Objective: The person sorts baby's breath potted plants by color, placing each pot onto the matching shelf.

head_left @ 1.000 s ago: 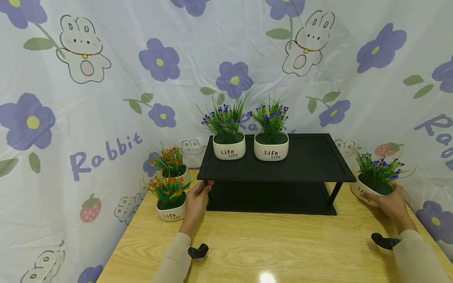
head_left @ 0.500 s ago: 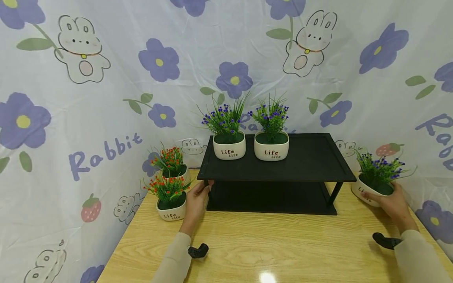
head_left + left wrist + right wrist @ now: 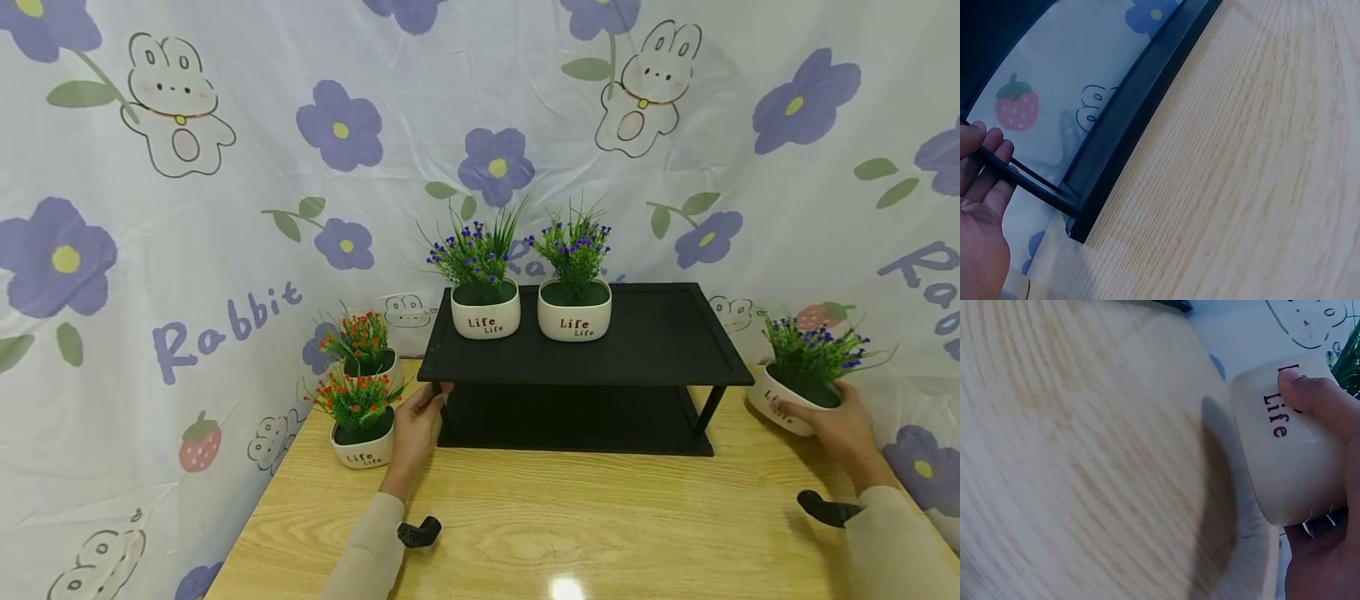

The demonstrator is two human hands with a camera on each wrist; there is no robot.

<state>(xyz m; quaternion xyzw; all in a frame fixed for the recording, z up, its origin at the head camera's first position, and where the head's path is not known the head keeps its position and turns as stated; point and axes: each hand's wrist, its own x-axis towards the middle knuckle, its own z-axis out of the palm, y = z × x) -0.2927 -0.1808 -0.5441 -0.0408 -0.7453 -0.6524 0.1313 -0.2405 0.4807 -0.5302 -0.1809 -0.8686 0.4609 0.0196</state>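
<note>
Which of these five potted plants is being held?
The purple-flowered plant right of the black shelf: the right hand grips it. The other purple-flowered plants stand on the shelf, the red-flowered plants left of it, all unheld.

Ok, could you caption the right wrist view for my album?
Right hand gripping a white "Life" pot, thumb across its lettering, wood-grain table in view.

You hold a white "Life" pot [image 3: 1288, 465] of purple flowers [image 3: 813, 346] at an angle, right of the black two-tier shelf [image 3: 660, 333].
</note>
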